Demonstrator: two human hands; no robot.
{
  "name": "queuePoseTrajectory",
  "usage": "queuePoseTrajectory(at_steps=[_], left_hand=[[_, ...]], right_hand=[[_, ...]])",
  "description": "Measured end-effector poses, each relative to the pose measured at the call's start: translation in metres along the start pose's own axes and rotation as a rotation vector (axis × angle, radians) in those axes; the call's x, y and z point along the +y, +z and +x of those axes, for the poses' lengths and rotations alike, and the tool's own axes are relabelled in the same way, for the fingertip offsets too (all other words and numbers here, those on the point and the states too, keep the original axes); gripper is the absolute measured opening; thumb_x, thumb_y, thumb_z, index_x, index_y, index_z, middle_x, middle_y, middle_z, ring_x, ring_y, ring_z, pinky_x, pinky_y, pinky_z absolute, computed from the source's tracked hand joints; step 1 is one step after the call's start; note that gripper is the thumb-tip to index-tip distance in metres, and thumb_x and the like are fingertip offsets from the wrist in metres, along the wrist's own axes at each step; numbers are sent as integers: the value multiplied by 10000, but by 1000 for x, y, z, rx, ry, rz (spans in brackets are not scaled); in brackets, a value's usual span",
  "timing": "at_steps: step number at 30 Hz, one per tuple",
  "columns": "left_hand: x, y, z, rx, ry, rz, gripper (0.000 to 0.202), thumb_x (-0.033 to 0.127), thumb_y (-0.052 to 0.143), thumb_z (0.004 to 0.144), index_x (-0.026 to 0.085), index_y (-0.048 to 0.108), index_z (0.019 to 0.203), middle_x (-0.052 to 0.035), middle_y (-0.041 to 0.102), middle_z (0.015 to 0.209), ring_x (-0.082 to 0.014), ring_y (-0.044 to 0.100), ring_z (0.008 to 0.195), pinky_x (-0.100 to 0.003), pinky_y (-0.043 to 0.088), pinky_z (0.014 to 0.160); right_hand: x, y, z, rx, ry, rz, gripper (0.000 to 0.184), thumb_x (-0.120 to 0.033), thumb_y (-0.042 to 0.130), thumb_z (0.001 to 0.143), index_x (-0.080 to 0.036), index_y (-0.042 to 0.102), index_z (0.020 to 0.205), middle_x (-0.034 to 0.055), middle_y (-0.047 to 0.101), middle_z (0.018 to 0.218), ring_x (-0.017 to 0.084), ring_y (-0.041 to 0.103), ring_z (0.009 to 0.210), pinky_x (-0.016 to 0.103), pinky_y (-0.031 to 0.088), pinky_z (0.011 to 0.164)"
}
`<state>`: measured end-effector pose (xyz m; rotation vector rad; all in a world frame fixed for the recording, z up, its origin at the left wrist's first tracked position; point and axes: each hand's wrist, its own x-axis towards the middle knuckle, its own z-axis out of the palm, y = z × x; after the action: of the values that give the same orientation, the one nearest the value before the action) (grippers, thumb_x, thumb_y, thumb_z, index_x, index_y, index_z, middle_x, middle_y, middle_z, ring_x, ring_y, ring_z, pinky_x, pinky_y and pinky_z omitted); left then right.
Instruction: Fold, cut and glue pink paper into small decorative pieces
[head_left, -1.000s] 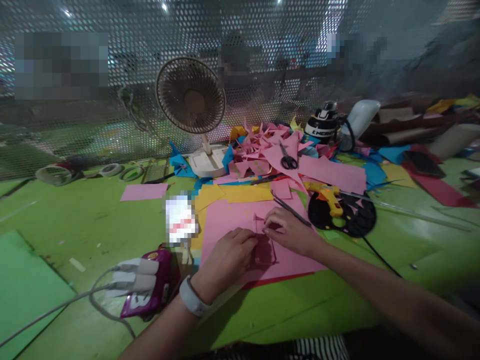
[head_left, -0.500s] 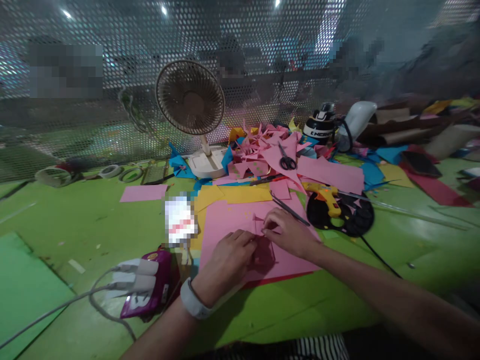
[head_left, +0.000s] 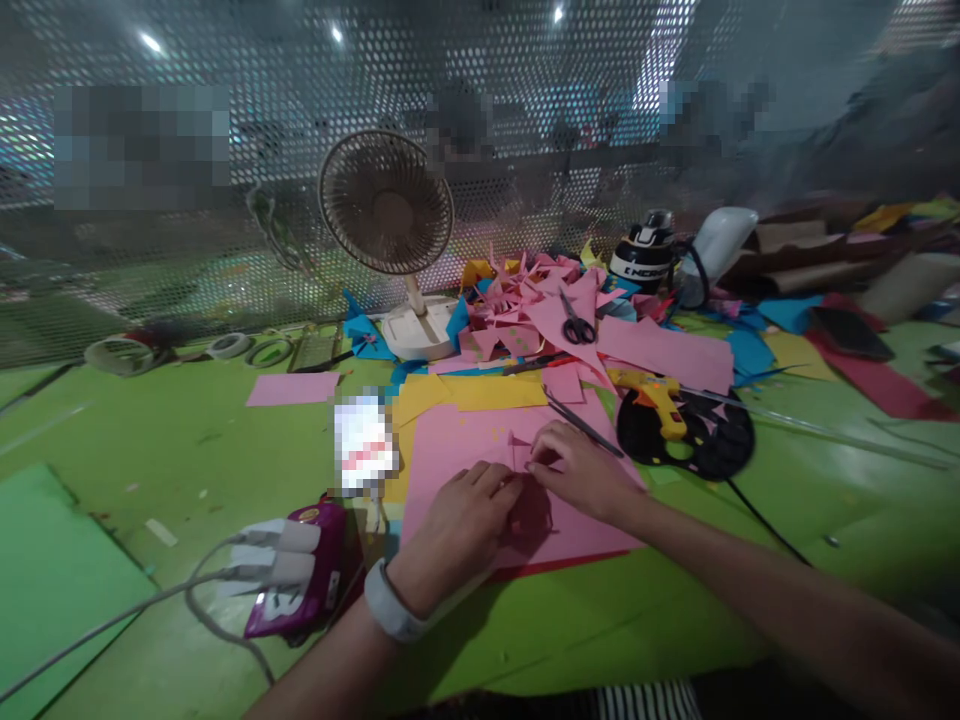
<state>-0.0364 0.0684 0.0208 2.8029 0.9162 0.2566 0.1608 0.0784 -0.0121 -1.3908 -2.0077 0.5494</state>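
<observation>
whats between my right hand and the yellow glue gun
In the head view: a dark slender tool on the pink sheet, then part of the black pad under the glue gun.

From the hands (head_left: 465, 515) (head_left: 585, 472), free worktop (head_left: 577, 625) lies at six o'clock; a purple power strip (head_left: 328, 545) blocks eight, the fan (head_left: 386, 210) eleven, heaped paper scraps (head_left: 547, 290) twelve, a yellow glue gun (head_left: 661, 397) two.

Two hands (head_left: 461, 520), one fan (head_left: 391, 208), one glue gun (head_left: 660, 394), two plugs (head_left: 290, 570), one wristband (head_left: 390, 602)
</observation>
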Motion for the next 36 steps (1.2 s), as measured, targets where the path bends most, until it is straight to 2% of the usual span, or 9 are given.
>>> queuePoseTrajectory(at_steps=[9, 23, 36], left_hand=[[5, 0, -2, -38, 19, 167, 161, 158, 476, 814, 160, 545, 959, -69, 525, 1024, -222, 468, 910, -362, 427, 758], [6, 3, -2, -48, 17, 208, 164, 208, 466, 844, 161, 530, 987, -63, 516, 1049, -218, 462, 917, -365, 415, 760], [6, 5, -1, -38, 30, 227, 109, 199, 499, 817, 163, 537, 913, -60, 514, 1032, -216, 458, 904, -359, 419, 744]], right_hand=[[2, 3, -1, 8, 3, -8, 74, -205, 546, 788, -214, 523, 717, 23, 548, 815, 167, 524, 793, 309, 422, 722], [3, -2, 2, 11, 21, 40, 96, -172, 564, 768, -196, 530, 681, 27, 551, 798, 167, 525, 782, 314, 430, 717], [4, 5, -1, 29, 54, -127, 115, -273, 533, 807, -219, 526, 705, 10, 541, 858, 178, 505, 831, 339, 370, 782]])
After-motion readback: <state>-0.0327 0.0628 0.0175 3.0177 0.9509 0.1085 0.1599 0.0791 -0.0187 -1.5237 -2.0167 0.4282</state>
